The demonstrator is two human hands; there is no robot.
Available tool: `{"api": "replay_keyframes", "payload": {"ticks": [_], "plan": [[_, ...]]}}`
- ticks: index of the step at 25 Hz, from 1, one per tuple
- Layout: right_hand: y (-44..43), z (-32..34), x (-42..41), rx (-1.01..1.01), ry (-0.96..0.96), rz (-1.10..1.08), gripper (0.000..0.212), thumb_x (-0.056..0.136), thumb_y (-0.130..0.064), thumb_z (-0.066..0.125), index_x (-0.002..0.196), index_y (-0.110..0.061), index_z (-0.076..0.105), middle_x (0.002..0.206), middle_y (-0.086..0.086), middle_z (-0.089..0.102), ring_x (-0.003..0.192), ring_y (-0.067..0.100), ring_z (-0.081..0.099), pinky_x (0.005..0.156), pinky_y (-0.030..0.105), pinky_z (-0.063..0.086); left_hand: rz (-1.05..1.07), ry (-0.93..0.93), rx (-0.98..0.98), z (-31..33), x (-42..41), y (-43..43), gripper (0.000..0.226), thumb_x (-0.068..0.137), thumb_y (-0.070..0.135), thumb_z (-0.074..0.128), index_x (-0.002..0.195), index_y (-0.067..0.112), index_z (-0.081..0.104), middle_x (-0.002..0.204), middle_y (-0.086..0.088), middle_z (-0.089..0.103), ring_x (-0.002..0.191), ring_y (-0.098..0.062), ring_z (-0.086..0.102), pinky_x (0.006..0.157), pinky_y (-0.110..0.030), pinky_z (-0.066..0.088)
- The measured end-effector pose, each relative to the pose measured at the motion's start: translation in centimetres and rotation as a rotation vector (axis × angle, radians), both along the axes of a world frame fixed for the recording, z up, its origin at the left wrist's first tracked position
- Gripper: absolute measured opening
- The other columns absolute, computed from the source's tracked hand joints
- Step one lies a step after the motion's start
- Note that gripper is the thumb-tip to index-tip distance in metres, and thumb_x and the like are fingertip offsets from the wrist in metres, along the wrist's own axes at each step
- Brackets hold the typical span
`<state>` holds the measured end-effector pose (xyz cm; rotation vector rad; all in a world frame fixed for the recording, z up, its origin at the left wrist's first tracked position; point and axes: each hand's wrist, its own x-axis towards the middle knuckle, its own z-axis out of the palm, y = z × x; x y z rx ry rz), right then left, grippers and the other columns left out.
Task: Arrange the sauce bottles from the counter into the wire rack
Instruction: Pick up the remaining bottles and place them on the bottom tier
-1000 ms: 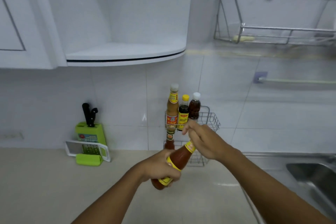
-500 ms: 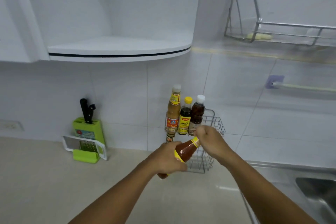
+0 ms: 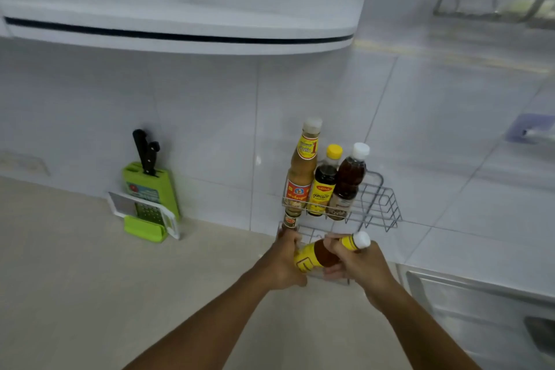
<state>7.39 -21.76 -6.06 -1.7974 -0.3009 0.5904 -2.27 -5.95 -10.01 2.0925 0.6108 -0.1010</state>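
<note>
A two-tier wire rack [image 3: 383, 207] hangs on the tiled wall. Its top tier holds a tall orange sauce bottle [image 3: 301, 171], a dark bottle with a yellow cap [image 3: 324, 182] and a brown bottle with a white cap [image 3: 348, 179]. Below the tall bottle, a small bottle's neck [image 3: 290, 219] shows in the lower tier. Both hands hold a red-brown sauce bottle with a yellow label [image 3: 322, 254], tilted almost flat, its white cap pointing right, in front of the lower tier. My left hand [image 3: 283, 264] grips its base; my right hand [image 3: 356, 261] grips its neck.
A green knife block [image 3: 150, 189] with black-handled knives and a white grater [image 3: 144, 213] stand against the wall at left. A steel sink [image 3: 480, 309] lies at right. A white curved shelf [image 3: 180, 36] overhangs the beige counter [image 3: 90, 279].
Both hands have carried the bottle forward and up toward the rack's lower tier. The bottle has tipped from slanted to nearly horizontal, and the view has moved closer to the wall.
</note>
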Motion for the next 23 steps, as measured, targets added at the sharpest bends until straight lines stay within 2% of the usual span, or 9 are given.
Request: {"api": "replay_keyframes", "payload": {"ticks": [2, 4, 7, 9, 11, 14, 16, 20, 23], "plan": [[0.5, -1.9, 1.2, -0.058, -0.169, -0.043, 0.023, 0.083, -0.018, 0.085, 0.106, -0.017, 0.081, 0.089, 0.012, 0.081, 0.068, 0.030, 0.080, 0.072, 0.050, 0.067, 0.112, 0.084, -0.066, -1.7, 0.4, 1.9, 0.083, 0.069, 0.020, 0.079, 0.138, 0.015, 0.033, 0.130, -0.007, 0.056, 0.116, -0.026, 0.059, 0.090, -0.034, 0.054], [1.0, -4.2, 2.1, -0.122, -0.354, -0.028, 0.028, 0.080, -0.022, 0.088, 0.107, -0.025, 0.080, 0.096, 0.001, 0.079, 0.081, 0.018, 0.078, 0.078, 0.041, 0.065, 0.202, 0.160, -0.112, -3.7, 0.7, 3.1, 0.080, 0.075, 0.025, 0.073, 0.143, 0.011, 0.033, 0.138, -0.016, 0.054, 0.122, -0.032, 0.058, 0.096, -0.038, 0.054], [2.1, -6.5, 3.2, -0.131, -0.521, 0.047, 0.037, 0.078, -0.021, 0.089, 0.113, -0.022, 0.078, 0.105, -0.004, 0.071, 0.093, 0.000, 0.064, 0.084, 0.018, 0.051, 0.298, 0.177, -0.224, -5.5, 1.3, 3.5, 0.089, 0.080, 0.019, 0.068, 0.155, 0.010, 0.021, 0.154, -0.018, 0.040, 0.135, -0.035, 0.048, 0.103, -0.042, 0.051], [3.0, -7.2, 3.7, -0.161, -0.537, 0.103, 0.038, 0.078, -0.022, 0.090, 0.114, -0.020, 0.078, 0.103, -0.005, 0.069, 0.091, 0.003, 0.063, 0.081, 0.011, 0.045, 0.331, 0.133, -0.279, -6.5, 2.1, 3.3, 0.096, 0.068, 0.023, 0.063, 0.155, 0.014, 0.024, 0.155, -0.016, 0.040, 0.138, -0.034, 0.045, 0.105, -0.045, 0.049], [3.9, -7.6, 4.2, -0.195, -0.515, 0.125, 0.032, 0.077, -0.022, 0.089, 0.108, -0.022, 0.078, 0.098, -0.007, 0.069, 0.090, 0.010, 0.064, 0.075, 0.006, 0.040, 0.350, 0.075, -0.285, -7.1, 2.6, 2.9, 0.087, 0.060, 0.027, 0.054, 0.146, 0.018, 0.042, 0.146, -0.012, 0.053, 0.130, -0.033, 0.053, 0.103, -0.045, 0.051], [5.2, -8.2, 5.3, -0.211, -0.460, 0.117, 0.024, 0.078, -0.022, 0.089, 0.095, -0.020, 0.072, 0.085, -0.002, 0.071, 0.081, 0.017, 0.066, 0.065, 0.012, 0.043, 0.383, 0.023, -0.271, -7.0, 2.7, 2.3, 0.075, 0.060, 0.028, 0.051, 0.135, 0.023, 0.056, 0.134, -0.007, 0.064, 0.123, -0.030, 0.060, 0.103, -0.043, 0.051], [6.0, -8.7, 6.2, -0.240, -0.464, 0.135, 0.028, 0.080, -0.028, 0.088, 0.095, -0.015, 0.068, 0.087, 0.003, 0.072, 0.080, 0.020, 0.066, 0.063, 0.019, 0.045, 0.383, 0.016, -0.266, -7.0, 2.5, 2.3, 0.074, 0.059, 0.028, 0.052, 0.133, 0.025, 0.058, 0.133, -0.007, 0.066, 0.125, -0.029, 0.059, 0.104, -0.044, 0.050], [7.2, -9.0, 7.4, -0.267, -0.429, 0.191, 0.027, 0.079, -0.038, 0.088, 0.087, -0.022, 0.068, 0.084, -0.002, 0.073, 0.082, 0.018, 0.071, 0.076, 0.040, 0.062, 0.355, 0.046, -0.272, -6.7, 2.1, 2.4, 0.077, 0.059, 0.025, 0.052, 0.136, 0.028, 0.056, 0.137, -0.009, 0.064, 0.130, -0.030, 0.056, 0.106, -0.045, 0.049], [7.8, -9.5, 7.6, -0.283, -0.422, 0.231, 0.030, 0.076, -0.036, 0.090, 0.088, -0.020, 0.069, 0.084, 0.000, 0.075, 0.081, 0.021, 0.073, 0.079, 0.049, 0.064, 0.334, 0.076, -0.275, -6.4, 2.0, 2.4, 0.076, 0.064, 0.019, 0.052, 0.140, 0.024, 0.053, 0.139, -0.011, 0.061, 0.132, -0.031, 0.054, 0.107, -0.046, 0.048]]}}
